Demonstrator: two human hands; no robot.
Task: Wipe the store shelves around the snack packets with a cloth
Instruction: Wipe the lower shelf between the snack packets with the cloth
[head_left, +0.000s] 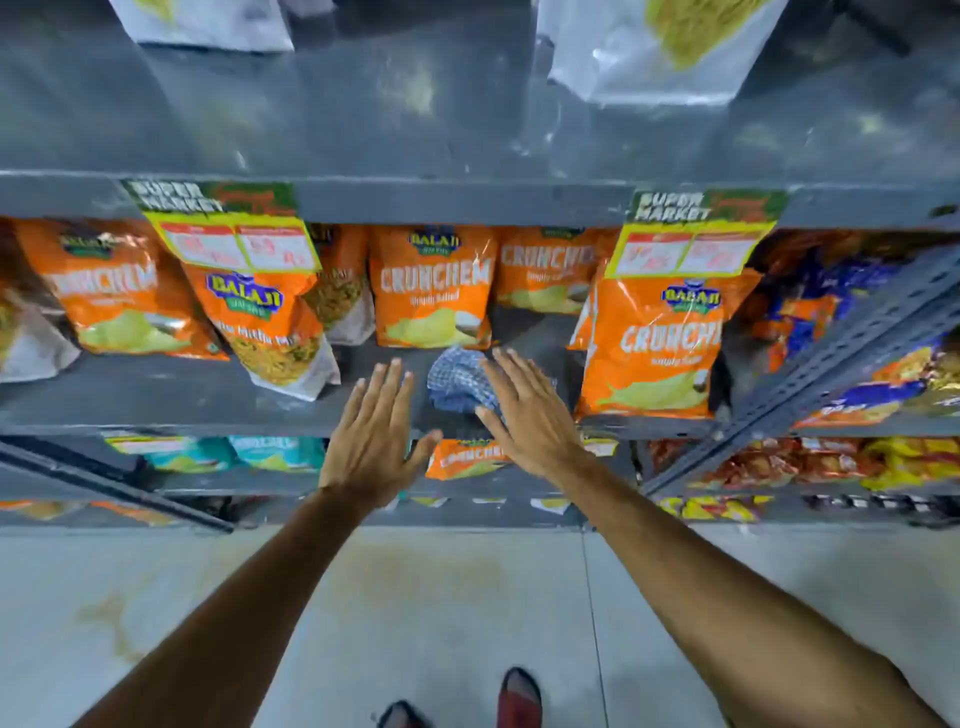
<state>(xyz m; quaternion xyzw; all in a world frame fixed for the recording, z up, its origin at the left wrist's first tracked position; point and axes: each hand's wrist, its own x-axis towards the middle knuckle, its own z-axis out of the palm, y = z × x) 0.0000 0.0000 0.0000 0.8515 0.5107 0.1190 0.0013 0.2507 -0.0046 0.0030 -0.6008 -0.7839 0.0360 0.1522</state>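
A crumpled blue checked cloth lies on the grey metal shelf in a gap between orange snack packets. My right hand hovers over the cloth's right side, fingers spread, partly covering it. My left hand is flat and spread just left of the cloth, holding nothing. An orange Crunchem packet stands right behind the cloth. A larger orange packet stands to its right at the shelf's front edge. Whether my right hand touches the cloth is unclear.
More orange packets and a mix packet fill the shelf's left. Price tags hang from the shelf above. Clear packets sit on the upper shelf. A slotted grey upright slants at the right. Lower shelves hold more snacks; floor below.
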